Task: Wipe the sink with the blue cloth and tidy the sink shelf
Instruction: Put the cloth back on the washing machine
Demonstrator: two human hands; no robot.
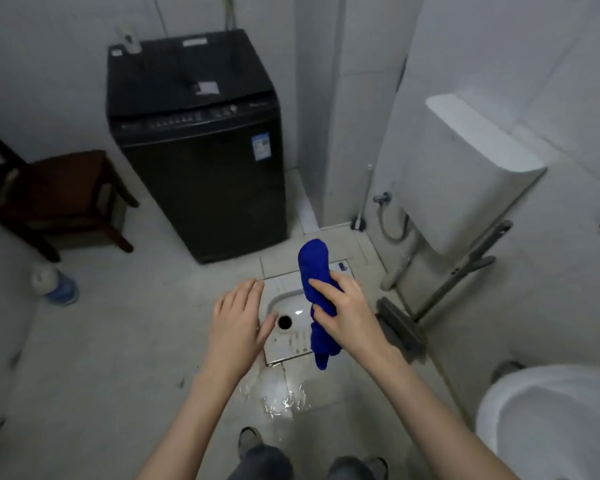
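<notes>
The right hand (343, 313) has its grip closed around the twisted blue cloth (314, 268) above the squat toilet (284, 306); the left hand (238, 317) is spread, holding nothing. Sink (548, 420) wiping looks unstarted or paused; the shelf is out of view.

Two hands are out in front, the left hand (238, 318) and the right hand (343, 311), and between them there is one blue cloth (315, 268). One black washer (201, 168) stands against the wall. One wooden chair (59, 199) sits beside it, only partly in sight. One bottle (56, 284) is on the floor. One squat pan (291, 306) is set in the tiles, with one drain hole (284, 322). One white cistern (471, 168) hangs on the wall. One white basin (551, 427) shows at the corner. Two shoes, one (250, 441) plainer than the other (378, 464).
</notes>
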